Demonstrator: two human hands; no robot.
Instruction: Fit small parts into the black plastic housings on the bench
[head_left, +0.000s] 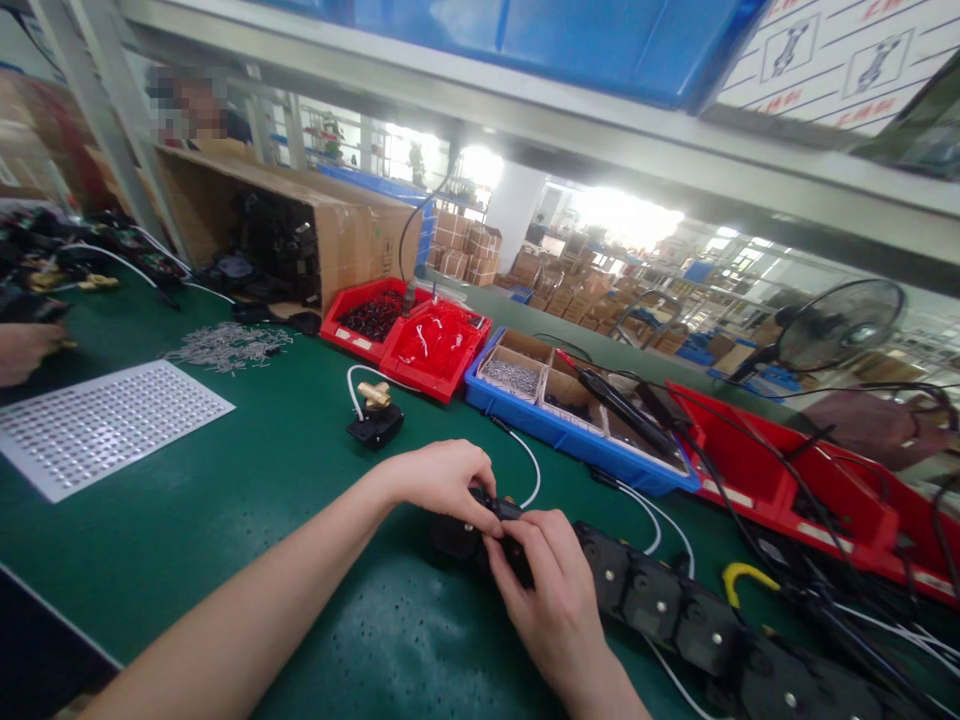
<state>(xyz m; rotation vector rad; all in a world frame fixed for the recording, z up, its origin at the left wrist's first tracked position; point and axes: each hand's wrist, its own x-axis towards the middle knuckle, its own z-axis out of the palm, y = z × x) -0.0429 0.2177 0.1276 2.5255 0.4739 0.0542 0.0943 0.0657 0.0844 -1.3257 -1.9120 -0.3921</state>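
Observation:
My left hand (448, 483) reaches in from the left with its fingers bent down, closed on a black plastic housing (452, 540). My right hand (555, 575) is closed at the same housing, its thumb and fingertips meeting those of my left hand. Whatever small piece lies between the fingertips is hidden. To the right, similar black housings (652, 600) stand in a row, each with a shiny round spot on top. White cables (534, 462) run out behind them. Farther back sits a separate black block (375, 428) with a brass fitting (373, 394) and a white cable.
Red bins (439, 345) and a blue divided tray (577, 440) of small parts line the back. A black power screwdriver (626, 405) lies across the tray. At left are a sheet of round dots (112, 420), loose grey pieces (229, 345) and another person's hand (30, 352).

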